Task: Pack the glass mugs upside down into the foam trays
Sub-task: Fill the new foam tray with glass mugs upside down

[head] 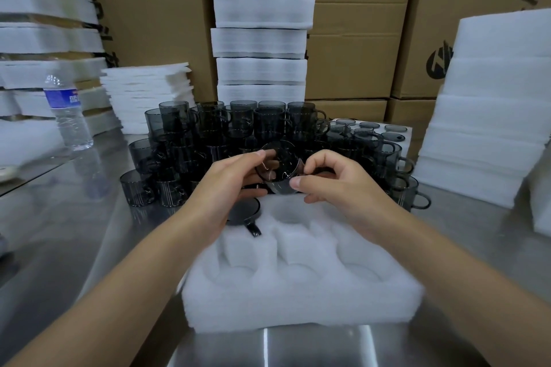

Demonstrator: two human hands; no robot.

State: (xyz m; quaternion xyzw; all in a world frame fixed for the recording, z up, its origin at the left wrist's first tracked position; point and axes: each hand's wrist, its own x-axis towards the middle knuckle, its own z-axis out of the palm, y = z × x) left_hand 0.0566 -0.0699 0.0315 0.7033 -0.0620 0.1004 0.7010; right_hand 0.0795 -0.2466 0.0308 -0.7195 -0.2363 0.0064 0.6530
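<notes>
Grey glass, white foam, brown card.
Smoky dark-grey see-through mugs (pixel 238 128); foam tray (pixel 298 301) and foam stacks (pixel 262 9) plain white; surface (pixel 74 232) brushed silver; cardboard boxes (pixel 357 53) brown, black print; bottle (pixel 68 122) clear, blue label.

a packing station in a warehouse

stacked brown cardboard cartons (pixel 354 24), piled white foam trays (pixel 262 30) and massed smoky grey glass mugs (pixel 226 128) crowd a steel worktable (pixel 74 232).

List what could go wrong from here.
1. The smoky grey glass mug is held only by the fingers of the left hand and right hand, above the white foam tray; it could slip and drop.
2. It sits close to the stacked pile of grey glass mugs; a bump might topple some.
</notes>
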